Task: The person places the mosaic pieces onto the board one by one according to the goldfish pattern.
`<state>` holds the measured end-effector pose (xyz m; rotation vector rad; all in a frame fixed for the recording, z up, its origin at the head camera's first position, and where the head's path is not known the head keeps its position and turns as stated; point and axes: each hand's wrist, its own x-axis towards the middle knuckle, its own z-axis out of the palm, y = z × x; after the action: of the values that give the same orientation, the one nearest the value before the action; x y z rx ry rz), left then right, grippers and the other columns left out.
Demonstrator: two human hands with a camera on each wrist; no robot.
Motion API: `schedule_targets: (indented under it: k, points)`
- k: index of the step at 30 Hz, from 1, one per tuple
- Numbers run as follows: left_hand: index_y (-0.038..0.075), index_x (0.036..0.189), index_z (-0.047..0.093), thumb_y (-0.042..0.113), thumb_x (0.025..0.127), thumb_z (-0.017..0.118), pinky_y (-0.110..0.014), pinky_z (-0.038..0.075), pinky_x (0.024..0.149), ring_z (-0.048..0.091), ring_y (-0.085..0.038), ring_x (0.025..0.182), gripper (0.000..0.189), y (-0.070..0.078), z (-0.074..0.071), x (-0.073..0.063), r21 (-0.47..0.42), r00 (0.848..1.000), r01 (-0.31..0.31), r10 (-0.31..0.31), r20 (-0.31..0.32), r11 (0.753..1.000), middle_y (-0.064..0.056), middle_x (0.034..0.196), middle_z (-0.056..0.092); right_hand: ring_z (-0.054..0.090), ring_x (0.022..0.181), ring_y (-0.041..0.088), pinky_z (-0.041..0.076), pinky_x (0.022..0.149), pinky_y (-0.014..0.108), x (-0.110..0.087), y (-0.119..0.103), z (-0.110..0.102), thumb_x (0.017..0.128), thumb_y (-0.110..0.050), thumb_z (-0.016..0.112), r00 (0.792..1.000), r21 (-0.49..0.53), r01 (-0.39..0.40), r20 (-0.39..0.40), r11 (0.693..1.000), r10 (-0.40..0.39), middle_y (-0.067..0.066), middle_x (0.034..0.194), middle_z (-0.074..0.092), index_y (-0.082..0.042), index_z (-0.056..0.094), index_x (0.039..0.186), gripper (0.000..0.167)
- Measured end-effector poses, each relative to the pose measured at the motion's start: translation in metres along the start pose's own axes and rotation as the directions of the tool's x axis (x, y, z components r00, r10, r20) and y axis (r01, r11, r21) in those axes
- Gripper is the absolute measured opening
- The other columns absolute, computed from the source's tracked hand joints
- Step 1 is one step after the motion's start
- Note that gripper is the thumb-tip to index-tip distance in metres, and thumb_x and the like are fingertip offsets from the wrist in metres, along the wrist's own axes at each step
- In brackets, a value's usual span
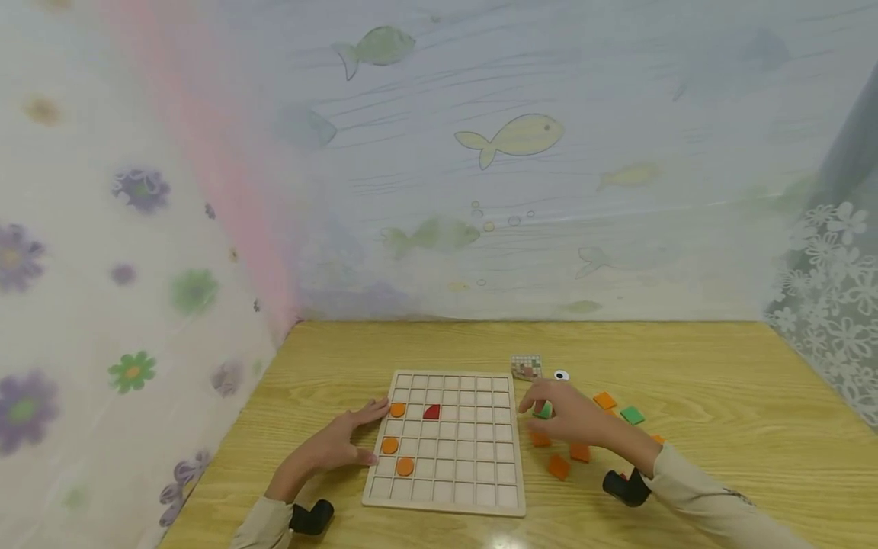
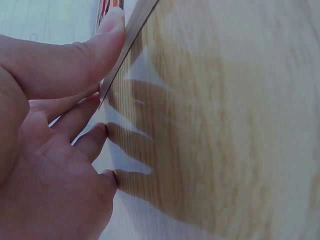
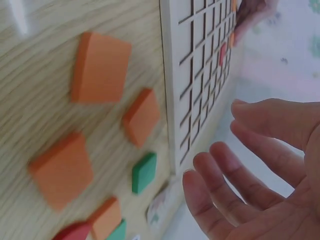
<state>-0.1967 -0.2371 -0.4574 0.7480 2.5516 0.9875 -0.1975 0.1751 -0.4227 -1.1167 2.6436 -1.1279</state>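
A pale wooden grid board (image 1: 473,450) lies on the table in the head view. Three orange discs (image 1: 405,467) and a red quarter-circle tile (image 1: 432,412) sit in its cells. My left hand (image 1: 336,442) rests at the board's left edge, thumb and fingers spread apart; the left wrist view shows its fingertips (image 2: 95,142) on the tabletop. Just right of the board, my right hand (image 1: 572,415) is above loose tiles, partly covering a green tile (image 1: 544,410). In the right wrist view its fingers (image 3: 250,185) are loosely bent with nothing between them.
Several orange square tiles (image 1: 559,467) and another green tile (image 1: 632,415) lie scattered right of the board. Behind the right hand are a small printed card (image 1: 527,367) and a black-and-white eye piece (image 1: 562,375). Patterned curtains (image 1: 507,191) surround the table's back and sides.
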Motion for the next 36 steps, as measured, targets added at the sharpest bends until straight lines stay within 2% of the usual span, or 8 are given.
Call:
schedule_targets:
  k: [6,14,21,30,36]
  points:
    - [0.005,0.148,0.032,0.02,0.079,0.075,-0.066,0.005,0.107,0.013,-0.038,0.141,0.083,-0.001,0.001,-0.001,-0.022,1.0,0.002,-0.001,0.002,1.0,-0.014,0.154,0.021,0.055,0.078,0.024,0.048,0.053,0.023,-0.016,0.001,-0.015,0.083,-0.003,0.069,0.999,-0.034,0.008,-0.043,0.999,-0.01,0.006,0.094,0.062,-0.003,0.068,0.097,0.014]
    - [0.007,0.148,0.032,0.02,0.079,0.075,-0.066,0.004,0.107,0.013,-0.037,0.141,0.083,0.0,0.001,-0.001,-0.023,1.0,0.006,-0.006,0.001,1.0,-0.013,0.155,0.021,0.055,0.078,0.02,0.049,0.053,0.024,-0.039,0.006,-0.03,0.084,-0.007,0.07,0.998,-0.035,-0.042,-0.047,0.998,0.04,0.006,0.093,0.06,-0.005,0.067,0.098,0.014]
    - [0.004,0.148,0.032,0.022,0.079,0.075,-0.067,0.002,0.106,0.013,-0.038,0.141,0.083,-0.001,0.001,0.0,-0.019,1.0,-0.018,0.018,0.004,1.0,-0.015,0.154,0.021,0.054,0.073,0.019,0.048,0.051,0.024,-0.065,0.017,-0.038,0.082,-0.004,0.07,0.996,-0.027,-0.034,-0.081,0.999,0.032,0.006,0.088,0.059,-0.006,0.067,0.096,0.014]
    - [0.005,0.148,0.031,0.019,0.08,0.075,-0.067,0.003,0.106,0.012,-0.038,0.141,0.082,0.0,0.001,0.001,-0.038,1.0,-0.017,0.017,0.011,0.999,-0.015,0.154,0.02,0.05,0.074,0.011,0.047,0.05,0.023,-0.1,0.036,-0.05,0.08,-0.007,0.074,0.992,-0.087,-0.034,-0.125,0.996,0.023,0.0,0.087,0.058,-0.008,0.067,0.096,0.018]
    - [0.004,0.148,0.031,0.019,0.079,0.075,-0.067,0.003,0.106,0.012,-0.038,0.141,0.083,-0.002,0.001,0.0,-0.035,1.0,-0.019,0.019,0.003,0.999,-0.015,0.154,0.021,0.051,0.074,0.01,0.046,0.048,0.023,-0.121,0.049,-0.055,0.077,-0.002,0.075,0.992,-0.074,-0.032,-0.127,0.997,0.022,0.003,0.09,0.059,-0.005,0.066,0.095,0.02]
